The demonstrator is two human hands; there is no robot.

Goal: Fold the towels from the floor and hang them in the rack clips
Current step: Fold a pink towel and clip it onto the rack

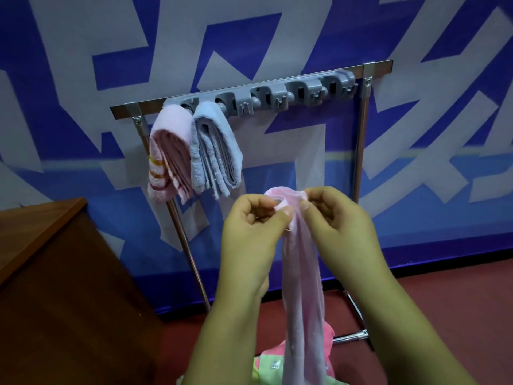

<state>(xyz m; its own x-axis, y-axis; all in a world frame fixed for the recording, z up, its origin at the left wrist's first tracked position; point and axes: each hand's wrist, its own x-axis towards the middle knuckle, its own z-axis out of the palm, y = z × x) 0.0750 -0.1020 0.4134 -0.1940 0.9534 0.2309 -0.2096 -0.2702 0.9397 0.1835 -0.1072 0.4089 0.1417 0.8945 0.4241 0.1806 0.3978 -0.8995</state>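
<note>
Both hands are pinched tight on the top end of a light pink towel (301,273): left hand (251,226) and right hand (340,220) side by side, fingers curled shut around the bunched fabric. The towel hangs straight down between the wrists, long axis vertical, its bottom over a heap of pink and green towels (270,362) on the reddish floor (444,295). Behind, a striped pink towel (166,159) and a blue towel (215,151) hang folded at the left end of the clip rack (277,97), against a blue-and-grey patterned wall (83,51).

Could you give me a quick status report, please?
Left hand and right hand pinch pink towel top. Two towels hung. Next clip free, unobstructed.
</note>
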